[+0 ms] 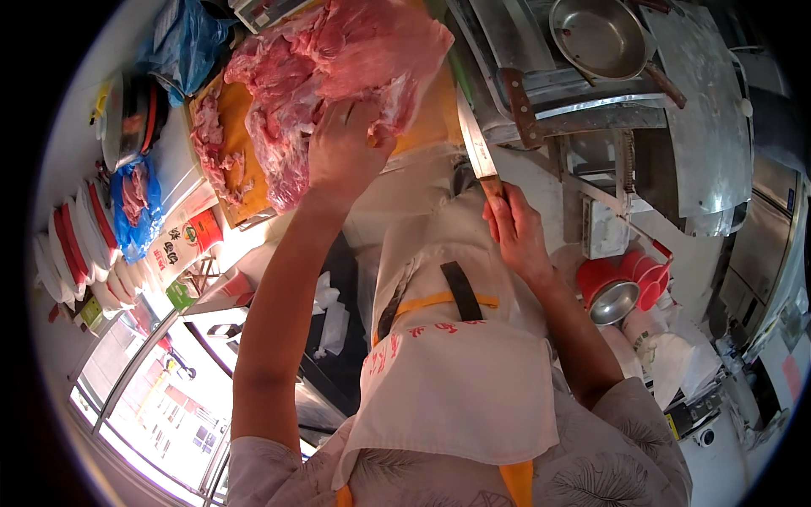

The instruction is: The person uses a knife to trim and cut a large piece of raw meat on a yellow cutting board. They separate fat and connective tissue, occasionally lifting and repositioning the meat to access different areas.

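Observation:
A large slab of raw meat (338,59) lies on an orange-yellow cutting board (435,114) at the top of the view. My left hand (348,152) is at the meat's near edge, its fingers curled into the flesh and partly hidden by it. In my right hand (514,226) is a knife (476,144), gripped by its wooden handle. Its long blade points up and away, just right of the board and apart from the meat. Smaller meat trimmings (209,139) lie along the board's left side.
Right of the board, a cleaver (522,110) with a wooden handle lies on a metal surface near a frying pan (598,38). Red containers (646,275) stand lower right. Blue plastic bags (186,46) and stacked red-and-white packages (72,241) sit at the left.

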A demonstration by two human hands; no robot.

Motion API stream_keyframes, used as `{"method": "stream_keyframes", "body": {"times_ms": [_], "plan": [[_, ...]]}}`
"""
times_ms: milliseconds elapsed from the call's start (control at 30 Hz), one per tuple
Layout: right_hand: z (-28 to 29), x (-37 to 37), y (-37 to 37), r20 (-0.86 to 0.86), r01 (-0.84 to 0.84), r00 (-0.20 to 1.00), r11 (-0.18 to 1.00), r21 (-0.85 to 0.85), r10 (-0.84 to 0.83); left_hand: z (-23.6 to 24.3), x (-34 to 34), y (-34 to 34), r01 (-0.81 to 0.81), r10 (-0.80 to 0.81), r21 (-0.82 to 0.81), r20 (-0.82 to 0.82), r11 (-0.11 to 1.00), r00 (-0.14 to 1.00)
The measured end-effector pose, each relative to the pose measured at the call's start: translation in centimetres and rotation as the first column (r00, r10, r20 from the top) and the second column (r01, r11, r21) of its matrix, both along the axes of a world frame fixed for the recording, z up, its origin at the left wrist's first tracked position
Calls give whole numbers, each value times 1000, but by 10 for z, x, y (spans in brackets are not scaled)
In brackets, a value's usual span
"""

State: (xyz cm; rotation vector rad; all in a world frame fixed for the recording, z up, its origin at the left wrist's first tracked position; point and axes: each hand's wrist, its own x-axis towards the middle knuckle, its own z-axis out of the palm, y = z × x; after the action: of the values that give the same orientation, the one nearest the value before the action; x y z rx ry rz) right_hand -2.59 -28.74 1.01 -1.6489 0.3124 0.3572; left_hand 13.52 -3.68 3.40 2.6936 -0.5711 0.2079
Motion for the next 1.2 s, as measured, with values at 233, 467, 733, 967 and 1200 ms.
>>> {"method": "stream_keyframes", "body": {"times_ms": [233,467,733,967,1200], "plan": [[14,-4,-6,19,51,999,997,-53,-50,3,-25,0,128,-127,1,-55,992,990],[32,50,-47,320,201,947,834,-514,-31,37,-80,16,-340,260,-336,-260,878,930],[2,125,-62,425,278,890,544,-791,163,54,-117,52,-618,469,-363,-421,697,776],[-8,143,-51,368,245,924,571,-783,108,55,-115,82,-718,562,-380,-450,582,694],[-12,148,-54,355,210,926,603,-769,130,36,-108,106,-773,612,-359,-473,524,634]]}}
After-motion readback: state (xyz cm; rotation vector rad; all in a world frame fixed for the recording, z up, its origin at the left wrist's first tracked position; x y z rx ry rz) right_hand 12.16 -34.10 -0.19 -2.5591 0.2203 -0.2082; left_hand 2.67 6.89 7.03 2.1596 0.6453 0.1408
